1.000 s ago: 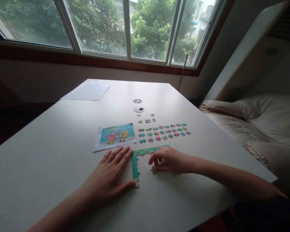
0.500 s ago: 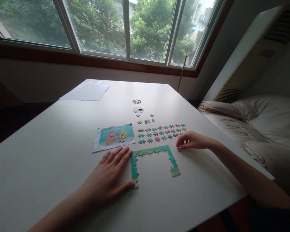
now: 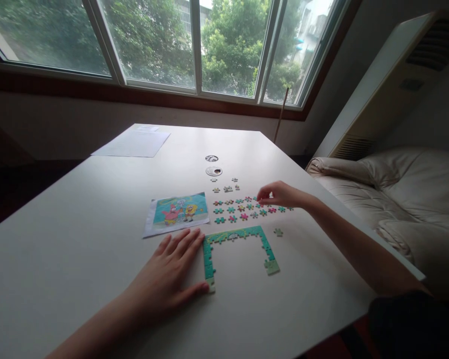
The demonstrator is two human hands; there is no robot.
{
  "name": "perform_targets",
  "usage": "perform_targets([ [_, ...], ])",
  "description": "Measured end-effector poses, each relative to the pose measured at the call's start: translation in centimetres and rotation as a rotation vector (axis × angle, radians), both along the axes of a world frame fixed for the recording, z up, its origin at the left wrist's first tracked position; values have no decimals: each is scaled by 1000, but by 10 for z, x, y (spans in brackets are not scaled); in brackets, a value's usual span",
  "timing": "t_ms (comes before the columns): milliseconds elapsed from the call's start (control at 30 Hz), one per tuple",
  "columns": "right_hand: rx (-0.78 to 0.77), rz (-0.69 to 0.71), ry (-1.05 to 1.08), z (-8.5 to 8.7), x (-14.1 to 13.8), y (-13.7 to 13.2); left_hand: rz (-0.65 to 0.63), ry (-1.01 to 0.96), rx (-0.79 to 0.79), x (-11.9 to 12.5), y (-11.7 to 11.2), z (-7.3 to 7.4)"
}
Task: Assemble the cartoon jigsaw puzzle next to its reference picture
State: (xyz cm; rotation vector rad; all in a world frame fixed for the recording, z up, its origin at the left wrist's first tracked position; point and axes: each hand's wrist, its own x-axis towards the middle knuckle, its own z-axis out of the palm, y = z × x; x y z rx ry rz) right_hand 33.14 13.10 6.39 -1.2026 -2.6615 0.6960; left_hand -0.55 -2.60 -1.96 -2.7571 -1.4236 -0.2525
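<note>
Where the left hand point(image 3: 177, 262) rests: flat on the white table point(image 3: 97, 279), fingers straight and a little apart, forefinger by the upper left corner of the puzzle border point(image 3: 247, 231), thumb at its lower left piece.
Right hand point(image 3: 282, 193): over the right part of the loose pieces point(image 3: 244, 217), thumb and forefinger close together; whether they pinch a piece, one cannot tell.
Border: three joined sides on the table around a patch of white tabletop, the gap facing the person.
Its look: teal sides, yellow-green markings along the top, pale green at both lower ends, knobs pointing inward.
Loose pieces: three rows beyond the border, teal, pink and some yellow.
Single green piece point(image 3: 278, 232): flat, just right of the border, not touching it.
Picture sheet point(image 3: 179, 212): left of the rows, showing pink and yellow cartoon figures on blue.
Pale pieces point(image 3: 228, 189): a small group beyond the rows.
</note>
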Motion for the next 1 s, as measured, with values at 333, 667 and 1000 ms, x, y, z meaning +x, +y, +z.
perform_targets([
  [333,55,-172,-66,-26,-68,105,6,21,2,-1,-3,-3],
  [667,-144,-216,-187,-22,-81,131,5,-1,-29,0,-1,-2],
  [1000,-99,-202,53,-13,-25,77,7,1,-14,-1,-1,-4],
])
